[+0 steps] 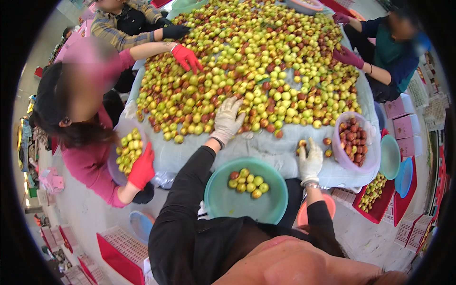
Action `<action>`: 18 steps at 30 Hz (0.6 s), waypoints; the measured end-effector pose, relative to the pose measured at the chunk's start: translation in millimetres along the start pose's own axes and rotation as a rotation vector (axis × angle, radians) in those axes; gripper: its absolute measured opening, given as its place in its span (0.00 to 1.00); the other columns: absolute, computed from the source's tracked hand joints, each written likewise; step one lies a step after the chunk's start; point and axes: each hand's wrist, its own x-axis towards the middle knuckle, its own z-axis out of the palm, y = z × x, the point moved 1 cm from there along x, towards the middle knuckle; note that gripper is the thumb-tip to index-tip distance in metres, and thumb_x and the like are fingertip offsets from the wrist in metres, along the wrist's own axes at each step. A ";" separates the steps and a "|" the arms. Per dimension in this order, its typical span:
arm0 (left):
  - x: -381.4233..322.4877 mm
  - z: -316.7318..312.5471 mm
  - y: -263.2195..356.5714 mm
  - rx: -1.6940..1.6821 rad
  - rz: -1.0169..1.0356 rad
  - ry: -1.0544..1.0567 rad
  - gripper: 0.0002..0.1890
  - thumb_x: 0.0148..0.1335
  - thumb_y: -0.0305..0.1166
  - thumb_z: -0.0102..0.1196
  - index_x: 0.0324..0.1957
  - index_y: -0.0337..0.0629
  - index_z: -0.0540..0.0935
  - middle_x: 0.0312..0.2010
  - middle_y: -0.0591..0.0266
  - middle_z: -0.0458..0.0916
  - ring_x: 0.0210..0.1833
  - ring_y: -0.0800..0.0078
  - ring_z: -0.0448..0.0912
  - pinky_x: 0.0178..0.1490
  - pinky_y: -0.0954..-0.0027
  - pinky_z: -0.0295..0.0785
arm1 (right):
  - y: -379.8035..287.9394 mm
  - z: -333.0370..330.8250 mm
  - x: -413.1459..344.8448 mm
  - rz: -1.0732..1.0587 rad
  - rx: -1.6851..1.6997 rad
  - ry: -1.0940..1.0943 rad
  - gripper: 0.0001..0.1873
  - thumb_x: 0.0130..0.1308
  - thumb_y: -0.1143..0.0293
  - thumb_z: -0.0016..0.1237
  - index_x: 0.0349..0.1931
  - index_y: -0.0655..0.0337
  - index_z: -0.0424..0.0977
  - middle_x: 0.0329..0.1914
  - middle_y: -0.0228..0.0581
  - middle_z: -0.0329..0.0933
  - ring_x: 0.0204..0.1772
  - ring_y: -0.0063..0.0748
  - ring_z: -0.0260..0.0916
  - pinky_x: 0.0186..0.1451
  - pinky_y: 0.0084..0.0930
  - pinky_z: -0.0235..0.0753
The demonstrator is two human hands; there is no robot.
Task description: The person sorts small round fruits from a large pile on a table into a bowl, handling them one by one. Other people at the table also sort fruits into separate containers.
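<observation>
A broad heap of green, yellow and red-brown jujubes covers the sheeted table before me. My left hand, in a white glove, lies palm down at the heap's near edge. Its fingertips touch the fruit, and the thumb is spread from the fingers. My right hand, gloved alike, rests at the table's near edge with fingers apart. Beside its thumb is a loose red-brown jujube. Between my arms, a green basin holds several jujubes, mostly yellow-green.
Right of my right hand, a lilac basin holds dark red jujubes. At left, a co-worker's red-gloved hand touches another lilac basin; the other red glove reaches over the heap. Red-lined crates stand on the floor.
</observation>
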 end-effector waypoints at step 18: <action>94.4 27.3 -26.7 0.210 0.077 -0.277 0.15 0.67 0.41 0.46 0.38 0.41 0.80 0.41 0.49 0.82 0.46 0.52 0.79 0.50 0.53 0.75 | 2.6 3.2 2.3 0.072 -0.008 -0.091 0.19 0.62 0.61 0.56 0.52 0.55 0.77 0.43 0.41 0.80 0.49 0.42 0.76 0.56 0.39 0.71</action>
